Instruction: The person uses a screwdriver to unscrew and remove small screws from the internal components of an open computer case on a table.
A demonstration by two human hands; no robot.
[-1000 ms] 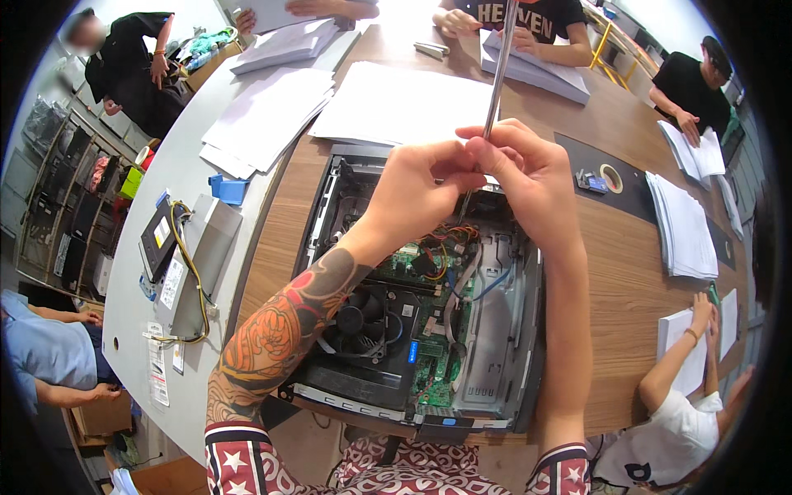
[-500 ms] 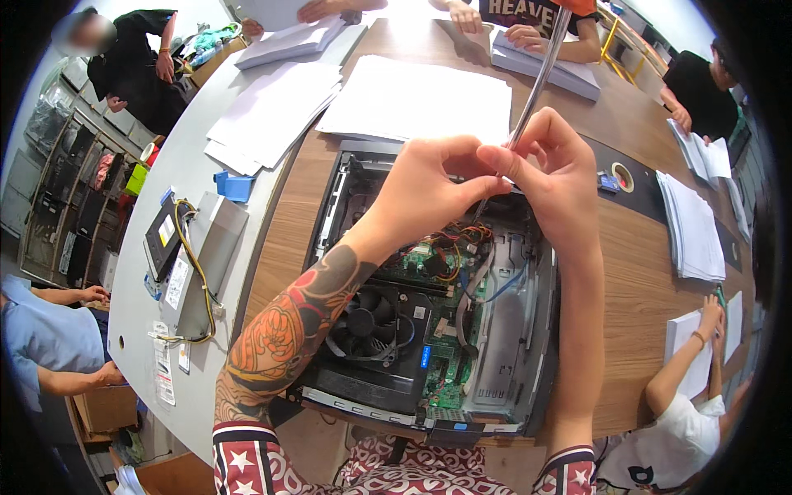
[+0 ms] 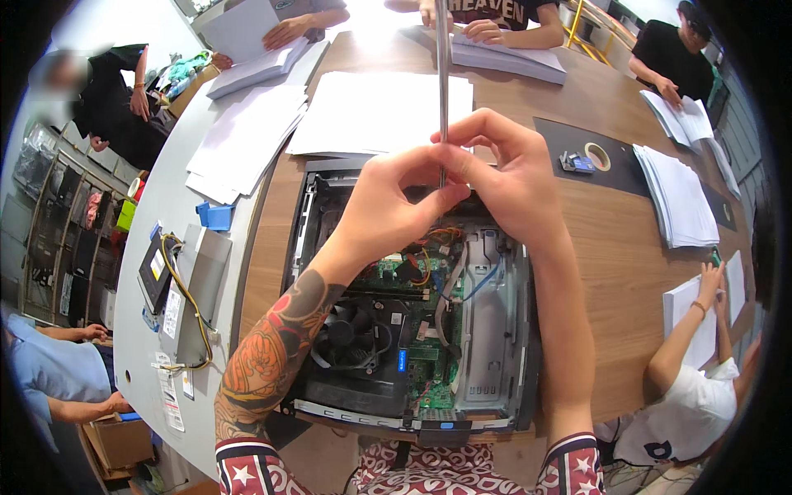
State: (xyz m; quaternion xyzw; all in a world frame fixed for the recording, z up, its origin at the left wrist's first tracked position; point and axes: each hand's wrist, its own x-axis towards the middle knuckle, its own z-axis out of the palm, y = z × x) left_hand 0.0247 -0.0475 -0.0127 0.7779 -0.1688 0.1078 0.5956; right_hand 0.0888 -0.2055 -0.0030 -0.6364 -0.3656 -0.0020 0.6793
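Note:
In front of me lies an opened desktop computer case (image 3: 493, 330), with a green circuit board (image 3: 425, 379), a black cooling fan (image 3: 342, 332) and bundles of coloured cables (image 3: 441, 239). A screwdriver with a long metal shaft (image 3: 443, 78) stands nearly upright over the far part of the case; its handle is out of the picture. My right hand (image 3: 505, 177) pinches the shaft between thumb and fingers. My left hand (image 3: 394, 198) closes on it from the other side, thumb just below the right fingers. Both hands hide the screwdriver's tip.
A metal power supply (image 3: 198, 289) with cables and a blue plastic piece (image 3: 215, 216) rest on the grey table to the left. Paper sheets (image 3: 375, 115) lie beyond the case. A tape roll (image 3: 597, 156) sits on a black mat at right. Several people handle papers around the table.
The screwdriver has swung from leaning right to nearly upright, and its orange handle has left the picture. Both hands stay on the shaft. The view has shifted slightly.

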